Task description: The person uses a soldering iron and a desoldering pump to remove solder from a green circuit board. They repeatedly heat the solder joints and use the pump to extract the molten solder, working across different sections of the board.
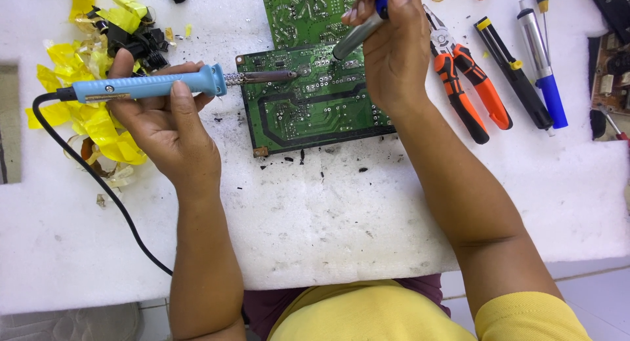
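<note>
1. Head view: the left hand (161, 121), at centre left, grips a blue soldering iron (147, 85), its metal tip lying over the green circuit board (315, 105) at upper centre.
2. The right hand (394, 49), at the top, clasps a grey suction pump (357, 36) angled down onto the same board.
3. Orange pliers (469, 88) lie just right of that hand; yellow tape scraps (98, 124) sit at upper left on the white foam mat (328, 210).

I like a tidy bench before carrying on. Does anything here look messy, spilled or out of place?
Yes. Small black crumbs lie scattered on the white foam mat just below the green circuit board. At the upper left sits a crumpled heap of yellow tape scraps mixed with black parts. The pliers lie neatly at the right.
</note>
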